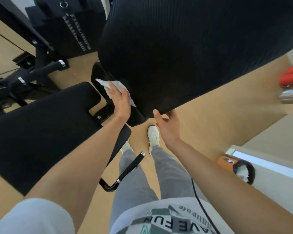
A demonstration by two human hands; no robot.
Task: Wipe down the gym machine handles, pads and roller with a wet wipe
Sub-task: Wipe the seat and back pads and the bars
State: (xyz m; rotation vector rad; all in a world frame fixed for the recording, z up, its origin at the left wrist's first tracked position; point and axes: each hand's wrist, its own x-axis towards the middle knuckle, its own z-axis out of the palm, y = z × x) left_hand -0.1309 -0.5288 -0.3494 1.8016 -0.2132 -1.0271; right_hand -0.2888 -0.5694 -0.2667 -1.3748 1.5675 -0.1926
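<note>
I count one wet wipe (102,83), one ribbed black roller (184,53) and two hands. The left hand (121,101) presses the wipe flat, fingers straight, against the roller's lower left side. The right hand (167,127) is spread, its fingertips touching the roller's bottom edge. One black bench pad (41,125) lies to the left, and one chrome-capped handle (131,167) juts out beside the legs. An orange wipe canister (225,162) sits to the right. The roller's top is cut off.
</note>
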